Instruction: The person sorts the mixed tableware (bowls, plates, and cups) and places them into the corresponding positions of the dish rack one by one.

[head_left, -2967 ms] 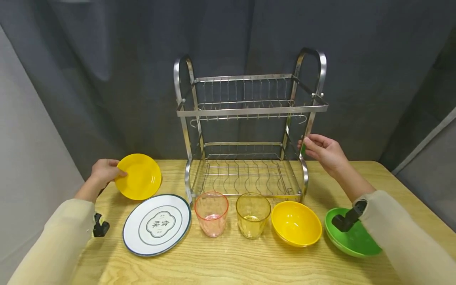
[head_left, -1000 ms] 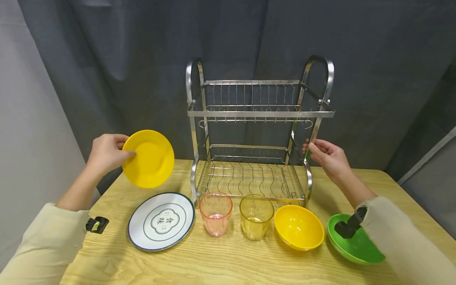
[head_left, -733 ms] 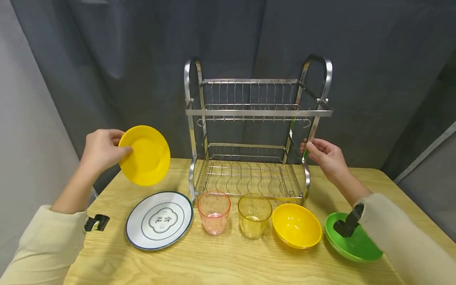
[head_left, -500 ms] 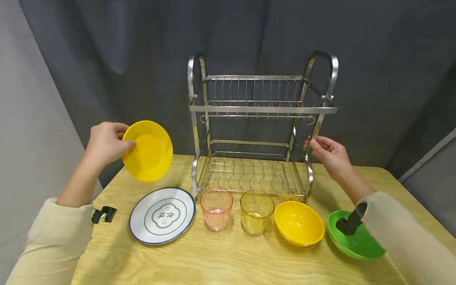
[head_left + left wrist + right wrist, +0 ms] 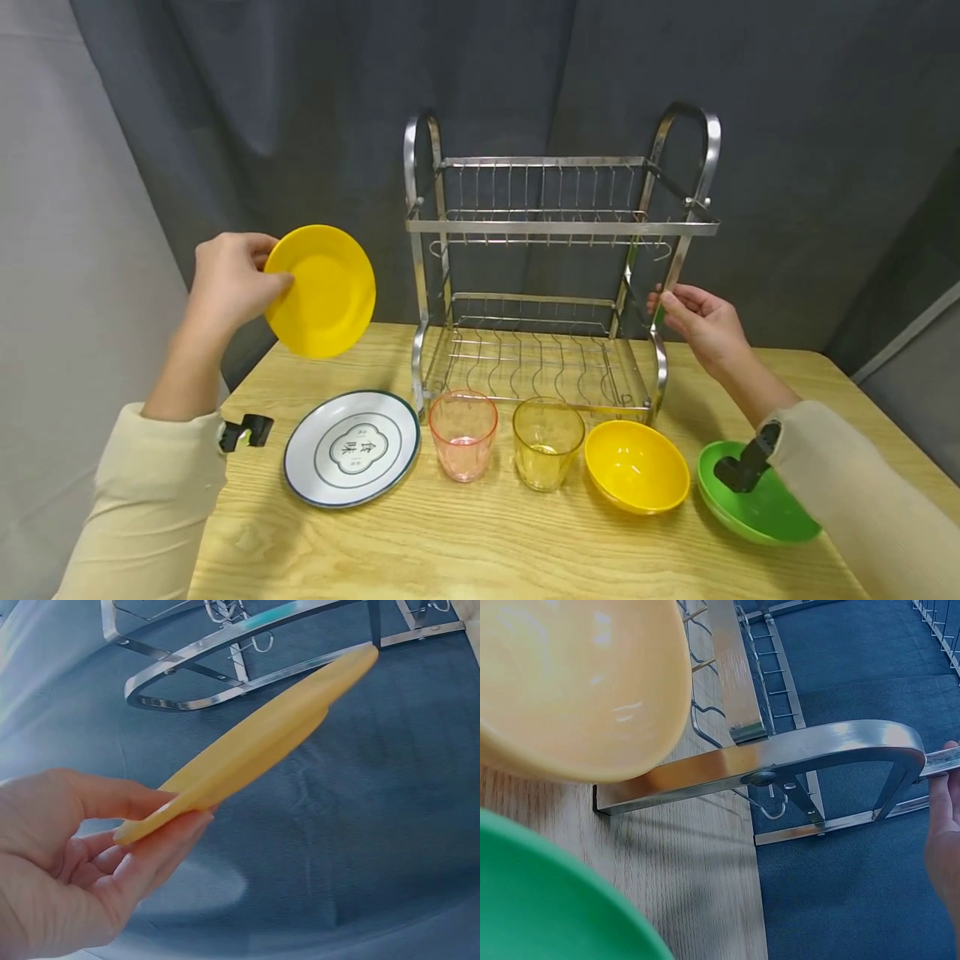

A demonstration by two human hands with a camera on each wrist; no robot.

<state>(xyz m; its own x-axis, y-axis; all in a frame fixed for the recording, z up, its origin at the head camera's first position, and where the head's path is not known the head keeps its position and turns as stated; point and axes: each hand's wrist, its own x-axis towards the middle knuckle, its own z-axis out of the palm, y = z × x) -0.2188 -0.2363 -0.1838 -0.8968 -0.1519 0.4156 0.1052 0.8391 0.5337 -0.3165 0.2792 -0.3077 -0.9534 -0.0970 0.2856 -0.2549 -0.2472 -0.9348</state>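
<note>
My left hand (image 5: 236,279) pinches a small yellow plate (image 5: 326,292) by its left edge, thumb on the face and fingers behind. The plate is up in the air, tilted toward the head camera, left of a two-tier metal dish rack (image 5: 562,228). In the left wrist view the plate (image 5: 255,739) shows nearly edge-on. My right hand (image 5: 705,321) grips the rack's right front post between thumb and fingers. In the right wrist view only part of that hand (image 5: 946,825) shows, at the frame's right edge. Both rack tiers hold no dishes.
Before the rack, on the wooden table (image 5: 480,542), stand a white plate with a blue rim (image 5: 307,454), a pink cup (image 5: 463,437), a yellow cup (image 5: 547,446), a yellow bowl (image 5: 636,467) and a green bowl (image 5: 772,504). A dark curtain (image 5: 315,108) hangs behind.
My left hand has lifted the yellow plate from low over the table behind the white plate to a higher spot. My right hand stays on the rack post.
</note>
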